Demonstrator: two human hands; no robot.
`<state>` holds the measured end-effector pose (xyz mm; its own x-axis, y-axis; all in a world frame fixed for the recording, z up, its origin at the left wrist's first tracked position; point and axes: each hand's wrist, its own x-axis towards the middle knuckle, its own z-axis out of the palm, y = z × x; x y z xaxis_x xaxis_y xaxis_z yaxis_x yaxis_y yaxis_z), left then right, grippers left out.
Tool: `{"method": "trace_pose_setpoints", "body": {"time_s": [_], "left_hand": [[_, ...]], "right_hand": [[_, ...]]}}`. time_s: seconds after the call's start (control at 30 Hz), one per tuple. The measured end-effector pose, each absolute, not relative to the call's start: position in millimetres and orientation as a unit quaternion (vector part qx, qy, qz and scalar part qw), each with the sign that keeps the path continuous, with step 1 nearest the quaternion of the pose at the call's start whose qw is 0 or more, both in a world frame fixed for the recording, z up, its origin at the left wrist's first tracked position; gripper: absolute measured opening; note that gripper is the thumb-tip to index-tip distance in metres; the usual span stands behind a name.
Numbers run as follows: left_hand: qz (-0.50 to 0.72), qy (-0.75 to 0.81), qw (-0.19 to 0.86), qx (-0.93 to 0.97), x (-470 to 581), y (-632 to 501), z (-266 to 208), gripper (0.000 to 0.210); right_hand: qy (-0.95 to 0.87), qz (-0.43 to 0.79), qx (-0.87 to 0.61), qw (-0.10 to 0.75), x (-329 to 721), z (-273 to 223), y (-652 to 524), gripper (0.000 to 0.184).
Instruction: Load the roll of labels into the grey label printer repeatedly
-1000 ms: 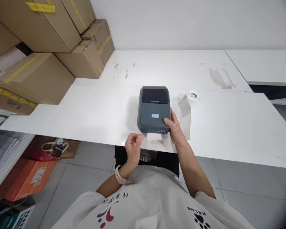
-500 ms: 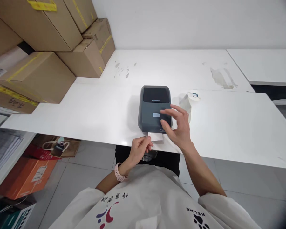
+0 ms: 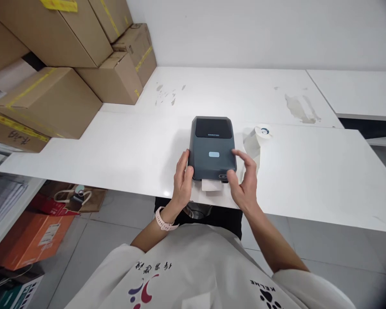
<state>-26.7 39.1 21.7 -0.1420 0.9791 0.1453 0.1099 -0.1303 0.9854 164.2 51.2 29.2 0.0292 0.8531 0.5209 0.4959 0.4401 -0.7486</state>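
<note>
Near the front edge of the white table (image 3: pixel 141 150), the dark grey label printer (image 3: pixel 213 145) now sits between the two hands: the left hand (image 3: pixel 182 184) has shifted from beside the protruding paper strip (image 3: pixel 211 185) to lie open along the casing's left side, while the right hand (image 3: pixel 247 189) has drawn back from over the top to the right edge, thumb and forefinger spread. That leaves the strip untouched and the printer flanked, though whether the right hand presses cannot be told.
</note>
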Motion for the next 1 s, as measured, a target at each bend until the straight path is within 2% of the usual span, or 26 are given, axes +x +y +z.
{"method": "trace_pose_setpoints", "body": {"time_s": [0.13,0.23,0.4,0.6,0.67,0.73,0.8,0.87,0.93,1.0], "left_hand": [[0.563,0.503,0.382,0.532,-25,48,35,0.059],[0.588,0.475,0.384,0.531,-29,69,56,0.062],[0.592,0.434,0.409,0.543,-38,129,72,0.063],[0.441,0.519,0.488,0.546,-43,166,22,0.087],[0.428,0.518,0.508,0.538,-41,165,12,0.093],[0.435,0.519,0.508,0.532,-39,163,8,0.096],[0.441,0.524,0.499,0.531,-37,164,8,0.098],[0.445,0.523,0.500,0.527,-36,166,8,0.102],[0.452,0.517,0.510,0.518,-35,169,5,0.105],[0.459,0.518,0.512,0.509,-35,170,3,0.104]], "right_hand": [[-0.587,0.300,-0.525,0.538,173,19,49,0.056],[-0.601,0.299,-0.515,0.533,174,38,64,0.062],[-0.654,0.205,-0.516,0.513,172,81,118,0.072],[-0.721,0.082,-0.508,0.464,174,111,191,0.084],[-0.717,0.033,-0.508,0.476,175,120,200,0.080],[-0.715,-0.023,-0.509,0.479,172,124,199,0.065],[-0.763,-0.022,-0.501,0.407,164,122,195,0.045],[-0.844,0.038,-0.479,0.239,152,114,193,0.034],[-0.889,0.074,-0.448,0.061,141,104,197,0.031],[-0.900,0.068,-0.427,-0.053,132,96,204,0.033]]}}
